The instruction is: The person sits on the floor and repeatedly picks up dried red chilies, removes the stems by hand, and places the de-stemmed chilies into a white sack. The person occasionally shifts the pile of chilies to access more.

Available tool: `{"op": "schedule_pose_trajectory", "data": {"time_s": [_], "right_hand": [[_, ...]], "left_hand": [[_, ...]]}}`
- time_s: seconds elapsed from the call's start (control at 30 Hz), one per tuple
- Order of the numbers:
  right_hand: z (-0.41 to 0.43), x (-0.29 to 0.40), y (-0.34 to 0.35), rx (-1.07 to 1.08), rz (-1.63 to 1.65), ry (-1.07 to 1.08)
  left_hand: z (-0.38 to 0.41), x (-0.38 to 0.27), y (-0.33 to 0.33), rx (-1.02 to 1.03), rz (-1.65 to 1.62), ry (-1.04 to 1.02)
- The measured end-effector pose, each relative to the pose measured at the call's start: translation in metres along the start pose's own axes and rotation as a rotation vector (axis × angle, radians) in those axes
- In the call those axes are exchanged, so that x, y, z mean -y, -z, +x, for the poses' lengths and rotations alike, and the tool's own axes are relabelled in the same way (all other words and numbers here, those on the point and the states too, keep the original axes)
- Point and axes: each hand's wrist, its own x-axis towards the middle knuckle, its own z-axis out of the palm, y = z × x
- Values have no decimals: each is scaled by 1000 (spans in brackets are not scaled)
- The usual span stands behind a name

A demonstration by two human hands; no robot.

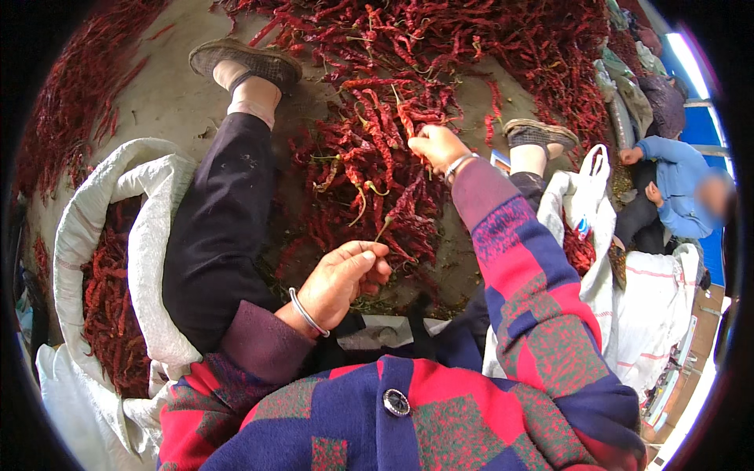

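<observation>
A loose heap of dried red chili peppers (377, 141) lies on the floor between my outstretched legs. At its upper right side, my right hand (439, 147) has its fingers closed on a dried red chili (405, 118), whose pale stem points away from me. My left hand (347, 279) is above the near edge of the heap, thumb laid against the curled index finger. One chili's stem (384, 228) meets those fingertips in the picture; whether they pinch it cannot be told.
White woven sacks holding red chilies stand beside my left leg (68, 259) and my right leg (598, 235). Larger chili piles spread at the far left (70, 100) and ahead (471, 29). A person in blue (677, 182) sits at the right, near another white sack (657, 300).
</observation>
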Motion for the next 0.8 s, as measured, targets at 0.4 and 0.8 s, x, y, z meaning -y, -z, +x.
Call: {"op": "schedule_pose_trajectory", "data": {"time_s": [0.4, 0.8], "right_hand": [[-169, 7, -88, 314, 441, 79], [-192, 11, -58, 181, 595, 41]], "left_hand": [[9, 2, 9, 72, -5, -244], [3, 14, 5, 298, 1092, -266]]}}
